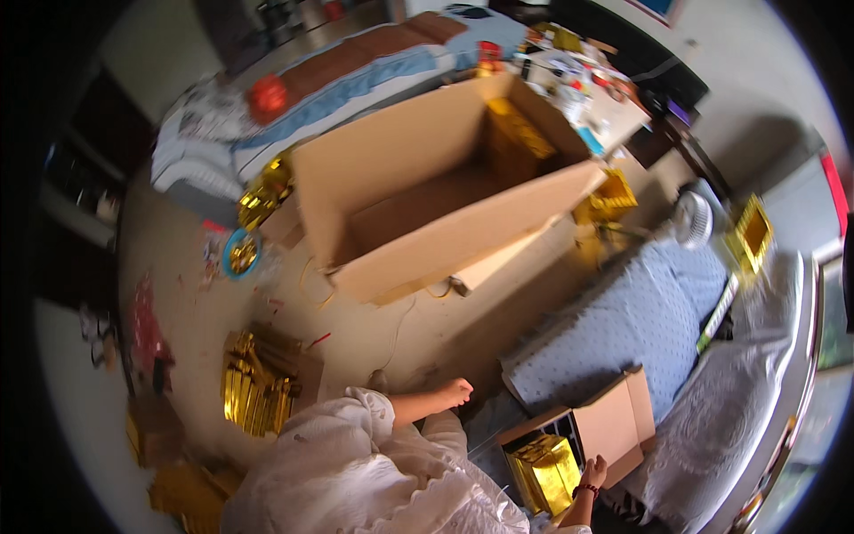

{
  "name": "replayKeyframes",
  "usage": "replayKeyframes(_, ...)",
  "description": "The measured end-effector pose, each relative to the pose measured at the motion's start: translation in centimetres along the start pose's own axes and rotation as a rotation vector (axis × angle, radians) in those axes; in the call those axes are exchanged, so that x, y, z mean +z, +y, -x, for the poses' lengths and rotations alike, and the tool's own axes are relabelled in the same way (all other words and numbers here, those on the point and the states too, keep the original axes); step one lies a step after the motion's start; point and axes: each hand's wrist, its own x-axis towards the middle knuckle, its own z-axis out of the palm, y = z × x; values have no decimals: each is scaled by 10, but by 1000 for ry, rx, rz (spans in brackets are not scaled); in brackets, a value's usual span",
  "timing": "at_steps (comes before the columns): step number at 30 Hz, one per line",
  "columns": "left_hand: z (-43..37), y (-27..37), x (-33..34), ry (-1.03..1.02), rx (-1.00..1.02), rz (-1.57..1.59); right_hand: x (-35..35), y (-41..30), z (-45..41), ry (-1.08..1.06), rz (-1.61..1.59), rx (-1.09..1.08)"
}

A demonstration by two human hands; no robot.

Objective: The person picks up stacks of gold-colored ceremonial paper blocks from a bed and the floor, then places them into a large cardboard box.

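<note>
My left hand [458, 394] is in front of my body above the floor, fingers curled in, with nothing visible in it. On the right, my right hand [594, 470], with a dark red bead bracelet at the wrist, is beside a shiny gold foil box [544, 467]. It overlaps the lower edge of a raised cardboard flap [614, 427]; whether it grips the flap or the foil box is unclear. The flap belongs to an opened carton at the blue-covered seat. Ahead stands a large open cardboard box [400, 160], with a gold block [517, 137] inside its far right end.
Bundled gold foil pieces [257, 394] lie on cardboard at left. A blue basin [241, 253] holds more gold foil. A cluttered table [614, 100] and a long sofa [360, 60] stand behind the large box. A white fan [692, 220] is at right, near a gold open box [754, 233].
</note>
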Motion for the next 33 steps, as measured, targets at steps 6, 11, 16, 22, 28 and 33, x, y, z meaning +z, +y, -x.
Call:
replayKeyframes(6, 53, -26, -98, 213, -32, 228, 103, -139, -24, -485, -175, -264)
replayKeyframes(11, 113, -117, -173, 455, 3, 546, 205, -285, 83, -1016, 230, -408)
replayKeyframes(16, 170, -193, -240, 586, 83, 717, 319, -329, 102, -1221, 458, -1336)
replayKeyframes(22, 234, -273, -247, 1104, -180, 1203, 372, -418, 243, -1493, 593, -976)
replayKeyframes(28, 251, -324, -211, 1184, -260, 1548, 417, -437, 289, -1698, 717, -1027)
replayKeyframes(33, 274, -319, -190, 1116, -148, 1658, 459, -439, 323, -1763, 782, -953)
